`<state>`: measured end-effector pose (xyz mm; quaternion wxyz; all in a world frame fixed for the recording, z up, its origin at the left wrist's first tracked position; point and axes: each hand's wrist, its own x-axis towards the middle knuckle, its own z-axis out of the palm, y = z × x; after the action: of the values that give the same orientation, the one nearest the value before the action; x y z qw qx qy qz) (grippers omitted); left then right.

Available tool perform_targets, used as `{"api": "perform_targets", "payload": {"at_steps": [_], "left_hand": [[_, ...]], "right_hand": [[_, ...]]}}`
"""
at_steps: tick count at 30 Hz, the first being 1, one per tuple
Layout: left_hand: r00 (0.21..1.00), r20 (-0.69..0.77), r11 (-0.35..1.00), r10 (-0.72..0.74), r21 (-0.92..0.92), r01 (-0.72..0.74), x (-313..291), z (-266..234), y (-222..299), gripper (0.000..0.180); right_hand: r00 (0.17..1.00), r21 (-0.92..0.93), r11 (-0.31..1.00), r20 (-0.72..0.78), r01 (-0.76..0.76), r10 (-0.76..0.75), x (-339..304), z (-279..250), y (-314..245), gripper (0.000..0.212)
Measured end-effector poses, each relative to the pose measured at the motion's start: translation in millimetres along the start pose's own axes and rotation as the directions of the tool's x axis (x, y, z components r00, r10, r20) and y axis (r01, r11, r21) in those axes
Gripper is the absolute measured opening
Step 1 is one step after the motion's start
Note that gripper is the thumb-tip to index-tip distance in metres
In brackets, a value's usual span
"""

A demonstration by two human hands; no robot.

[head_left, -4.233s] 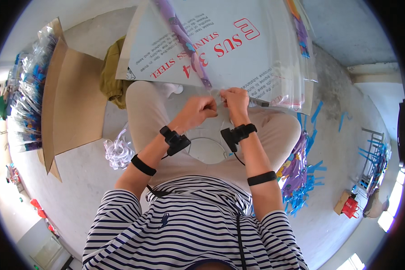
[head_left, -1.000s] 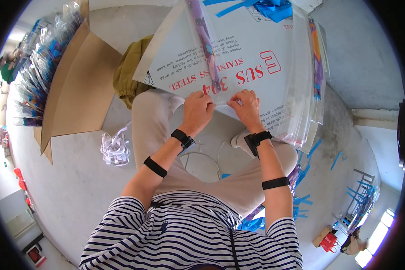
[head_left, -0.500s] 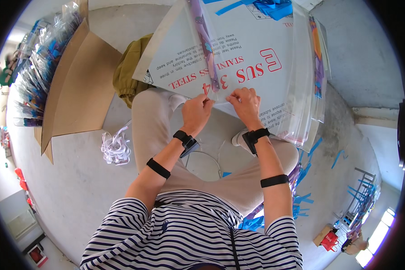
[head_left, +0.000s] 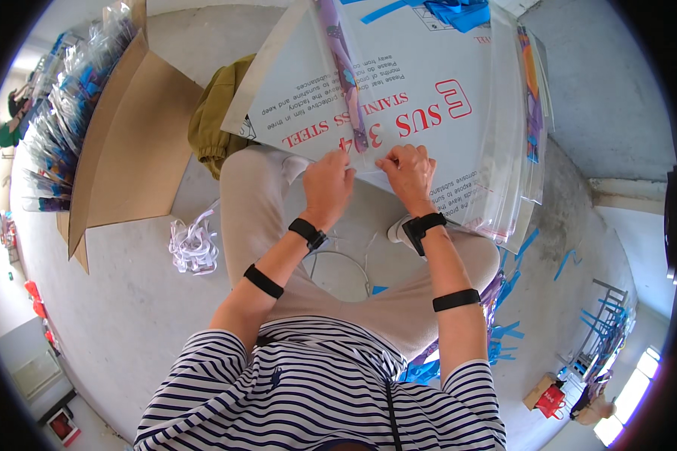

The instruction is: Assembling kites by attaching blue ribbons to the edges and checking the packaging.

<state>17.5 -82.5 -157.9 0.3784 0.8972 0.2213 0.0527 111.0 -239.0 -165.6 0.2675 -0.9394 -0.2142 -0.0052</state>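
Just above the middle of the frame, the two hands sit side by side on the near edge of a big white sheet [head_left: 429, 83] printed with red and black lettering, propped across the person's knees. The left hand [head_left: 328, 185] is curled, fingers pressed down on the end of one long clear packet [head_left: 344, 71] with purple contents that runs up toward the top of the frame; the right hand [head_left: 408, 170] is closed too, pinching the same packet end just beside it, though I cannot quite make out what lies under its fingers. Each arm wears two black bands, four in all. Along the sheet's right edge lies a stack of clear sleeves [head_left: 530, 113], too overlapped to count. At the upper left one opened cardboard box [head_left: 128, 143] stands on the floor, with one olive cloth [head_left: 210, 120] between it and the sheet, and one tangle of white straps [head_left: 192, 244] at the left centre.
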Motion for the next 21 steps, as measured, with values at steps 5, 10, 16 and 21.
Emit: {"api": "perform_targets", "payload": {"at_steps": [5,10,16,21], "left_hand": [[0.754,0.135,0.675,0.643,0.367,-0.640,-18.9,4.2,6.6,0.071],[0.818,0.269,0.739,0.509,0.351,-0.575,-24.7,2.2,-5.4,0.100],[0.810,0.303,0.738,0.502,0.339,-0.584,-25.3,2.5,-5.4,0.105],[0.817,0.290,0.703,0.498,0.415,-0.577,-24.1,10.9,-20.5,0.100]], "right_hand": [[0.999,-0.050,0.998,-0.047,0.024,-0.026,0.1,2.3,0.2,0.020],[0.997,-0.083,0.996,-0.067,0.036,-0.041,-4.2,4.3,-1.4,0.019],[0.974,-0.171,0.984,-0.211,0.040,-0.077,-21.1,-3.0,1.1,0.030],[0.908,-0.199,0.886,0.099,0.418,-0.407,-47.8,5.6,-36.8,0.070]]}}
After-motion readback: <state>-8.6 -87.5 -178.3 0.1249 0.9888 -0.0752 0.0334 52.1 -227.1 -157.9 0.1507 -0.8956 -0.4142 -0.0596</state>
